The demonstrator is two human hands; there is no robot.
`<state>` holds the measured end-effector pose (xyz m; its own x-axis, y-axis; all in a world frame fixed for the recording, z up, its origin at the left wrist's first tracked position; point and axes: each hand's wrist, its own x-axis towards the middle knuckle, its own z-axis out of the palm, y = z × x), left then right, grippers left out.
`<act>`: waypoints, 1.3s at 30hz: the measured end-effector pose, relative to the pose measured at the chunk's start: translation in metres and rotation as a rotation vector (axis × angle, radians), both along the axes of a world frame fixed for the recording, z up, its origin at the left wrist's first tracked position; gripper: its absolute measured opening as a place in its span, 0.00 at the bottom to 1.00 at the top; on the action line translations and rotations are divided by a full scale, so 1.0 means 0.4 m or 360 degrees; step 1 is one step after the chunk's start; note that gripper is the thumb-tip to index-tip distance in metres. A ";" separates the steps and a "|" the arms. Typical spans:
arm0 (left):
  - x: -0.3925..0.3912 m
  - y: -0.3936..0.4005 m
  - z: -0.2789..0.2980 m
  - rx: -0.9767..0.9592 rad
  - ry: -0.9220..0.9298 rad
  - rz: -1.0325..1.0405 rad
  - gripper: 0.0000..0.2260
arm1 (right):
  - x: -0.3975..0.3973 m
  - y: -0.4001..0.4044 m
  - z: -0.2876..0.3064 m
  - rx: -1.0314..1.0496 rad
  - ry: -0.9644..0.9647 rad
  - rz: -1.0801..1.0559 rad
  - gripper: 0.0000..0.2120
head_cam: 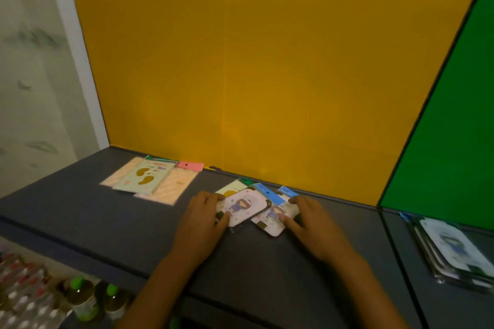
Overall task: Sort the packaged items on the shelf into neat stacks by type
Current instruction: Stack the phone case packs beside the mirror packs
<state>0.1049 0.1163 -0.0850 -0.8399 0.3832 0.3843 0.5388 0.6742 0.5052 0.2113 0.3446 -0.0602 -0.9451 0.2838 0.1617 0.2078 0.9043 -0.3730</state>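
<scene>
- The left hand (204, 215) grips the left edge of the top cartoon-figure packet (244, 208): its thumb lies on the near left corner and the other fingers curl over the far left edge.
- The right hand (311, 218) holds the right side of a second cartoon-figure packet (272, 219), thumb pressed on its near right part, fingers bent round the far right edge.
- The top packet lies tilted and overlaps the second one; both rest on the dark grey shelf (80, 211), close to the yellow back panel (240, 61).
- A yellowish footprint packet (231, 189) sticks out from under them at the far left, and blue header cards (267, 192) show at the far edge.
- Well to the left lies a small pile of footprint packets (149, 180) with a pink tag (189, 165) at its far corner.
- On the right, before the green panel (454, 128), sits a stack of clear-wrapped figure packets (454, 251).
- Below the shelf's near left edge stand green-capped bottles (80, 294).
</scene>
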 end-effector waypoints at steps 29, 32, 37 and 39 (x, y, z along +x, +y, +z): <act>-0.138 0.091 0.067 0.0161 -0.0835 -0.0008 0.14 | -0.069 0.109 -0.005 -0.0019 0.0409 -0.0011 0.19; -0.122 0.093 0.075 0.0556 -0.0867 -0.0048 0.13 | -0.064 0.109 0.001 -0.0043 0.0364 -0.0019 0.18; -0.107 0.103 0.052 0.1248 -0.1189 -0.0058 0.15 | -0.060 0.102 0.008 0.0063 -0.0041 -0.0177 0.19; -0.104 0.106 0.051 0.1430 -0.1215 -0.0051 0.14 | -0.065 0.097 0.000 0.0061 -0.0116 -0.0239 0.22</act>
